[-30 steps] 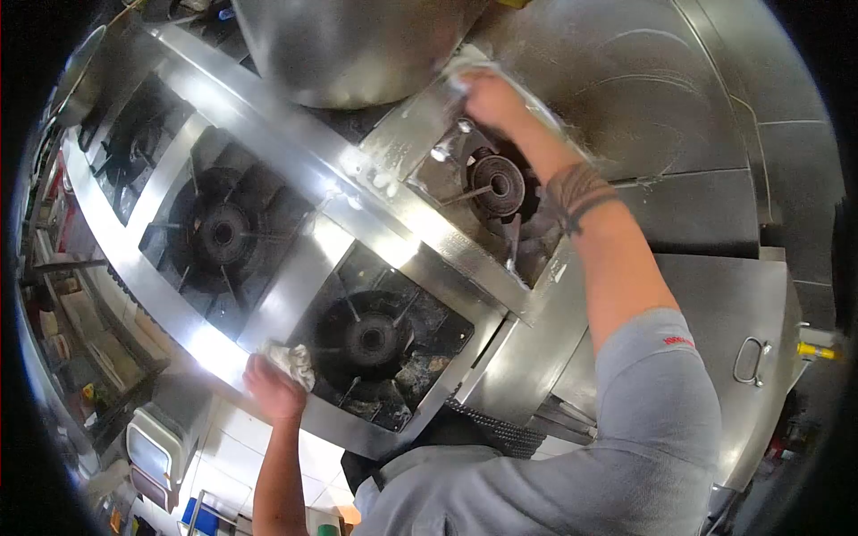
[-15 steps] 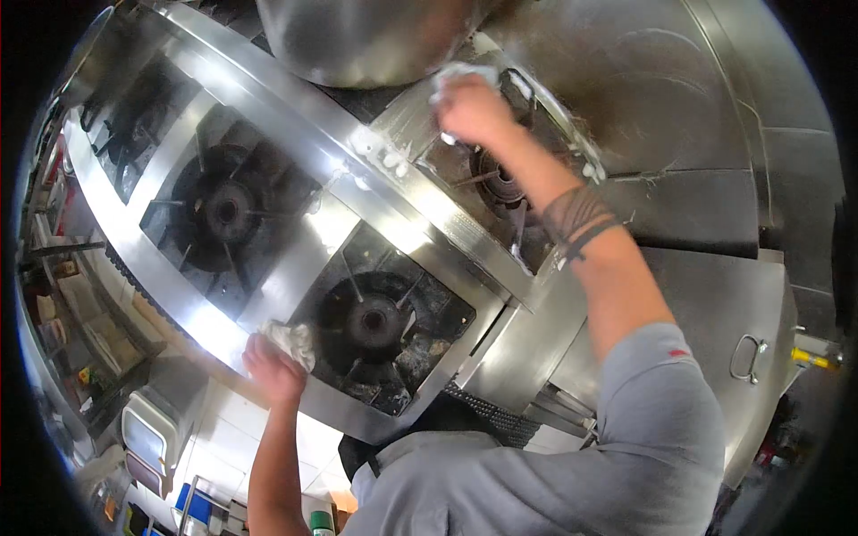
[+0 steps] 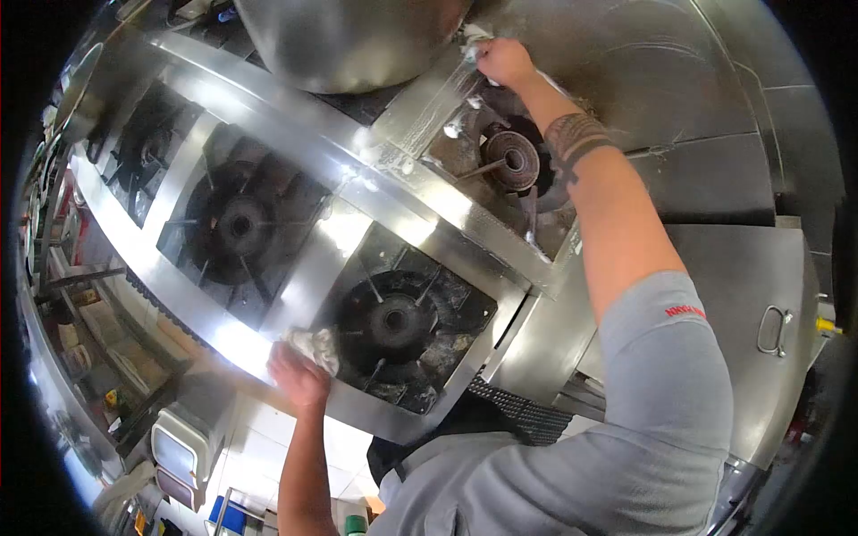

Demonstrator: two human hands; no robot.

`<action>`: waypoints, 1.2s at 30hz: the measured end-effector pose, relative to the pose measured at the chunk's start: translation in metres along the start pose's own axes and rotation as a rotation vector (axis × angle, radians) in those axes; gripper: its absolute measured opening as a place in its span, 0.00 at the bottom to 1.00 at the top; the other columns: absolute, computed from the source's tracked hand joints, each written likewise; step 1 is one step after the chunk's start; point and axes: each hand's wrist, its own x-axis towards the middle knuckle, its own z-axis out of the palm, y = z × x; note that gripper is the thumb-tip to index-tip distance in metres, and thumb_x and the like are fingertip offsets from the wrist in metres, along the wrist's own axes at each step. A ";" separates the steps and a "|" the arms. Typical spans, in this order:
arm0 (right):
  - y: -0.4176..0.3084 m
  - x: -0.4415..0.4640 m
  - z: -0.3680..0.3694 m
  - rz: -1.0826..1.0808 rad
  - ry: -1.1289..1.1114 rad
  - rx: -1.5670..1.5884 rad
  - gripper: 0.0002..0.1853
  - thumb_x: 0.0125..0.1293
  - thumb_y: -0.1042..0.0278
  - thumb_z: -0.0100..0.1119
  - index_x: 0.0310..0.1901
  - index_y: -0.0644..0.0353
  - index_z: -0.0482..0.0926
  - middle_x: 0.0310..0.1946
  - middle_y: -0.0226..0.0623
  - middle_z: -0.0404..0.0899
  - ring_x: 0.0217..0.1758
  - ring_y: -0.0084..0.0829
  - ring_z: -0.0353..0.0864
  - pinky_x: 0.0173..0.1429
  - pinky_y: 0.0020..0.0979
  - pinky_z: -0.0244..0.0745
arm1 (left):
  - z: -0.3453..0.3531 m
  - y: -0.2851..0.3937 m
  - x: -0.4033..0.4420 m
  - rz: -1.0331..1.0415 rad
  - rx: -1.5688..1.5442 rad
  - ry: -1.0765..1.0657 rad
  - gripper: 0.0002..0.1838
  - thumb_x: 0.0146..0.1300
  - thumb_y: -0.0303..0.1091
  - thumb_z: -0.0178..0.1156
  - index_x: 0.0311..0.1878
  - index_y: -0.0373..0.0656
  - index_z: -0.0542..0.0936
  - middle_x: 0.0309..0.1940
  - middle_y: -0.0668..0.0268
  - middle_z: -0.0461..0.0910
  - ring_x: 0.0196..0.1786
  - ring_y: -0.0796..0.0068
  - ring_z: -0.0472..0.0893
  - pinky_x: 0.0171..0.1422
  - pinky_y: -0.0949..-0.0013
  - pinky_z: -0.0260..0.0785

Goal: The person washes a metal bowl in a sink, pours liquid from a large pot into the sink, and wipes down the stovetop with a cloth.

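Note:
My right hand (image 3: 506, 62) is closed on a white cloth (image 3: 475, 36), pressed to the stove's far ledge beside the steel wall. White foam (image 3: 453, 129) lies near it, around the rear burner (image 3: 512, 161). At the stove's front edge, my left hand (image 3: 298, 373) grips a crumpled off-white cloth (image 3: 315, 349) that rests on the steel rim. Just right of that cloth is the front burner (image 3: 393, 322), dark and stained under its grate. Fingertips of both hands are partly hidden.
A large steel pot (image 3: 353, 45) stands at the back of the stove. Further burners (image 3: 239, 225) run to the left. To the right is a steel lid with a handle (image 3: 773, 332). White bins (image 3: 179, 447) stand on the floor below left.
My right hand has moved with its cloth along the far ledge, further from my body, uncovering more of the rear burner. My left hand keeps its cloth at the front rim; the view has shifted slightly.

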 end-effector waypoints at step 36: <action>-0.196 -0.350 -0.063 0.316 -0.052 0.159 0.24 0.59 0.72 0.55 0.58 0.71 0.74 0.61 0.52 0.75 0.68 0.47 0.68 0.71 0.46 0.64 | -0.006 0.011 -0.003 0.089 0.082 0.071 0.18 0.70 0.34 0.46 0.60 0.36 0.69 0.58 0.47 0.70 0.60 0.43 0.69 0.64 0.45 0.61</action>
